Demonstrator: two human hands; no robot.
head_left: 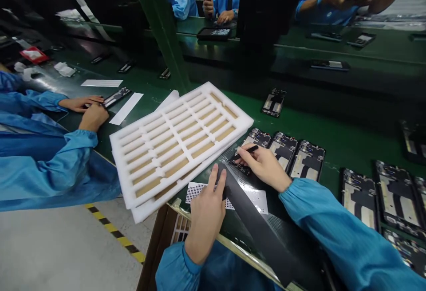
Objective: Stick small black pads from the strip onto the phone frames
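The step in hand looks like fine work at the near end of a phone (258, 135) with its back off; the right hand (268, 165) grips a slim black tool (253, 148) much as one holds a pen, fingers drawn in narrow around it, the tool slanting over that phone; whether its tip touches the phone I cannot tell. The left hand (207, 211) lies with two fingers stretched out at the upper end of a long black strip (258, 226); the thumb is hidden, so I cannot tell whether it pinches the strip or only presses on it. The strip runs from those fingers toward the table's near edge, crossing over a white dotted sheet (197, 190). The phone lies on the green table (306, 113), first in a slanting row; a second phone (285, 143) and a third phone (312, 154) sit just to its right; a white foam tray (246, 121) lies to its left. The next move, as I judge it, calls for a light, steady right hand and a firm left hand, so that the strip does not slide while the tool is guided among the small parts.
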